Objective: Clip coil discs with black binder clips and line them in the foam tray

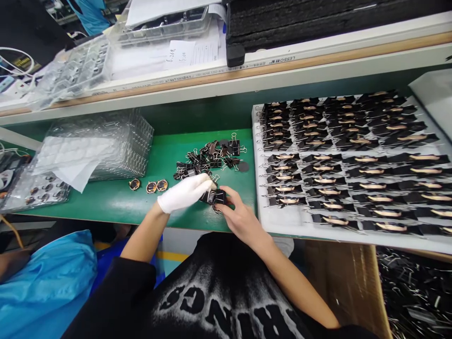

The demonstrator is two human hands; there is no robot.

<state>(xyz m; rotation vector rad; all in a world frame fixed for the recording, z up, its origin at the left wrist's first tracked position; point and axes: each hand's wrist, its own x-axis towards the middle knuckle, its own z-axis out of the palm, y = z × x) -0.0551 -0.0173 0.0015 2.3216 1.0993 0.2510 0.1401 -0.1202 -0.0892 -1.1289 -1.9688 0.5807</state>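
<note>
My left hand [189, 192], in a white glove, and my bare right hand [240, 214] meet over the green bench near its front edge. Between their fingers are black binder clips [219, 196] with wire handles; whatever they clamp is hidden by my fingers. Just beyond lies a heap of loose black binder clips [208, 157], with a dark grey disc [243, 166] at its right side. To the left of my gloved hand sit several round gold-rimmed parts with dark centres [151, 187].
At the right, a white foam tray [278, 219] bears rows of clipped round parts. Stacked clear plastic trays [139, 141] stand at the left. A shelf edge [197, 77] crosses above the bench. Below right is a box of binder clips [416, 292]. A person in blue [49, 278] sits at the left.
</note>
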